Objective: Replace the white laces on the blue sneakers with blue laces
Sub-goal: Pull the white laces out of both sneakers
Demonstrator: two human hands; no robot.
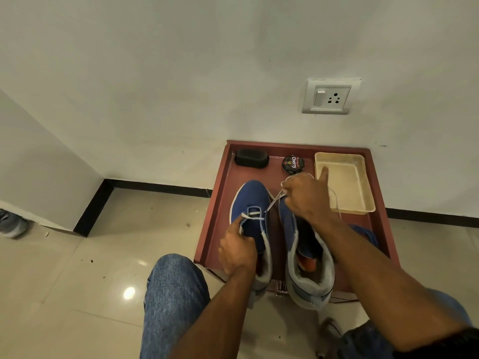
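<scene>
1. Table (223, 193): a low reddish-brown table with a raised rim stands against the white wall, right of frame centre.
2. Sneakers: two blue sneakers stand side by side on the table, toes toward the wall. The left sneaker (252, 203) lies at frame centre; the right sneaker (308, 257) is just beside it.
3. White lace (273, 202): it runs from the lowest eyelets of the left sneaker up to the right hand.
4. Left hand (237, 248): the grip is closed on the left sneaker's side, near the tongue.
5. Right hand (307, 196): the grip is clamped on the white lace, thumb raised, above the right sneaker's toe.
6. Blue lace (365, 233): a bundle lies on the table, partly hidden behind the right forearm.
7. Rear of table: a black brush (251, 158), a polish tin (293, 164) and a cream tray (363, 182).
</scene>
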